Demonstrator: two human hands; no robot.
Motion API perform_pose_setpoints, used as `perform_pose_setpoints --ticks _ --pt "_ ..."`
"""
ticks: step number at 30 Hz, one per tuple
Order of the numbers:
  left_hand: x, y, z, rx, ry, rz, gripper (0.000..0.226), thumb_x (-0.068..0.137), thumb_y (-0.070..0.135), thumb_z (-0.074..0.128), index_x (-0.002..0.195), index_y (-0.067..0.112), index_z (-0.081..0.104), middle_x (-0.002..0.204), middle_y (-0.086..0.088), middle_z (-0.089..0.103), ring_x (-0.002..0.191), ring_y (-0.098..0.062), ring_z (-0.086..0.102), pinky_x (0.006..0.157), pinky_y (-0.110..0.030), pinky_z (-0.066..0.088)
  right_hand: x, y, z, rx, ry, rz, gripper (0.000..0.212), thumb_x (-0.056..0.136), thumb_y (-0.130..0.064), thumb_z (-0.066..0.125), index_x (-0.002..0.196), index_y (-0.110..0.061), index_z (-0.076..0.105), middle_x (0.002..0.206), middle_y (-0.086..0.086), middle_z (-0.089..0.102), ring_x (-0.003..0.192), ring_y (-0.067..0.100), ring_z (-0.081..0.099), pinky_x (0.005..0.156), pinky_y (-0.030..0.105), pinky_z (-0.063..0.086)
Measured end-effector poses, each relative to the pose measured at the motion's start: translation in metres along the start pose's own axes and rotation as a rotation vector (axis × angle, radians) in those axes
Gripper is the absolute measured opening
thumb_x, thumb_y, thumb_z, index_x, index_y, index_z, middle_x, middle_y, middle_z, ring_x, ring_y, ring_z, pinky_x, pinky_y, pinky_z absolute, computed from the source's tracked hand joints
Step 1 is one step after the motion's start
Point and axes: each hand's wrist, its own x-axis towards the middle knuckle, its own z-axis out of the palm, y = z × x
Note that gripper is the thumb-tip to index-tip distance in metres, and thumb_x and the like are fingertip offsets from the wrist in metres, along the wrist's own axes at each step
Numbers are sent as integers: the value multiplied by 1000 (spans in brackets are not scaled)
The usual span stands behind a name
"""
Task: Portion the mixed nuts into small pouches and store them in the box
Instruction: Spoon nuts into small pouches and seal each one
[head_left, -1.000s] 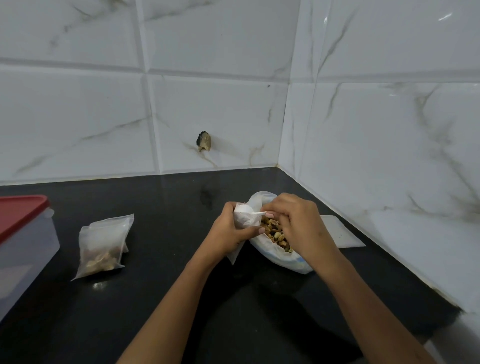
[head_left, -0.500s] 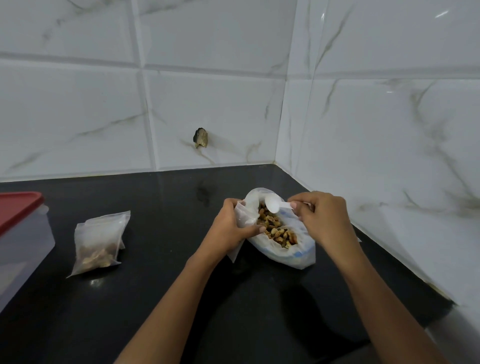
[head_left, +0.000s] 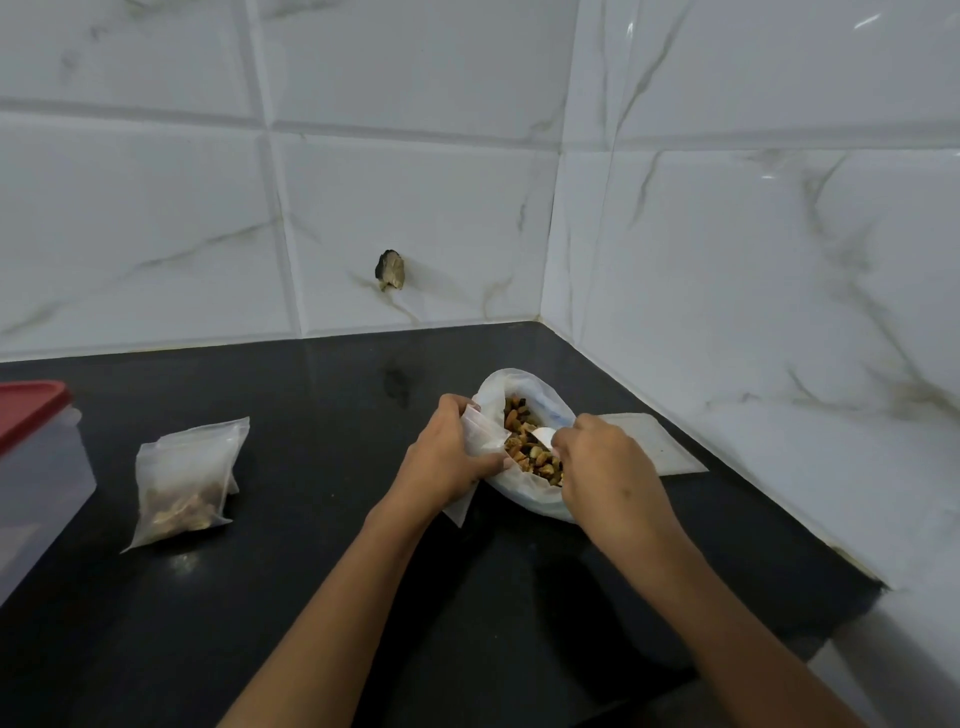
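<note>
Plastic bag of mixed nuts (head_left: 524, 488) is the landmark. Left hand (head_left: 447, 460) pinches an empty pouch (head_left: 475, 441) at its left rim; right hand (head_left: 605, 462) closed on a white spoon (head_left: 543, 435) dipping inside. One filled pouch (head_left: 184, 480) well left, lidded box (head_left: 36, 467) beyond; storing remains.

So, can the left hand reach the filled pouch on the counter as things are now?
Probably yes, but not freely. The bare counter lies between the left hand and the filled pouch, with nothing in the way. But that hand is holding an empty pouch, which it should put down first.
</note>
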Motion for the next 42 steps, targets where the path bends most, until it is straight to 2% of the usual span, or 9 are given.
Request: perform_pose_setpoints --ticks 8,12,16,19,21,27,33,38,42 --pt "-1 -2 2 -239 -16 10 58 75 17 76 116 25 36 111 10 43 100 -8 48 70 -16 42 8 1 3 479 16 193 26 95 -16 49 116 -11 65 109 9 66 96 17 61 75 17 41" --pt "-2 -3 3 -297 0 20 59 74 14 76 119 22 38 109 10 47 100 -8 51 71 -14 44 12 7 8 693 1 324 25 93 -14 52 113 -10 67 107 11 68 96 20 64 79 23 47" --pt "-1 -4 6 -331 11 37 58 74 14 77 118 21 39 103 12 50 96 -6 53 72 -14 45 23 23 13 1034 -75 572 20 91 -11 55 105 -6 68 94 12 68 61 7 63 52 16 45" --pt "1 -4 5 -318 0 28 60 74 17 77 120 22 38 107 11 48 102 -9 51 81 -21 45 27 35 13 1252 -178 757 17 90 -8 55 100 2 65 75 12 69 47 7 45 50 17 36" --pt "1 -3 5 -312 -2 28 59 75 18 76 119 24 38 110 9 47 104 -10 50 84 -23 43 27 38 11 1267 -226 768 17 91 -8 54 101 2 64 74 12 68 50 8 43 50 18 36" --pt "0 -5 9 -326 38 106 57 74 17 77 115 26 39 107 12 50 93 -1 52 69 -12 44 26 22 8 774 -111 320 22 92 -11 54 108 -8 69 88 10 70 70 14 62 73 26 53" --pt "2 -5 7 -321 11 76 58 75 19 76 117 27 36 112 9 48 104 -8 50 77 -16 43 37 37 11 1242 -288 705 20 91 -5 52 101 10 60 67 10 64 47 9 37 42 16 30" --pt "3 -7 4 -278 13 79 59 74 23 77 117 27 37 115 8 48 108 -11 51 87 -25 43 33 40 9 1424 -253 757 20 93 0 47 107 11 55 66 12 58 50 8 38 35 10 28" --pt "3 -7 3 -245 28 88 64 70 30 79 118 26 37 115 9 48 107 -11 50 86 -25 44 28 45 4 1388 -208 737 20 94 -1 44 109 4 56 70 10 59 52 8 41 44 15 31"
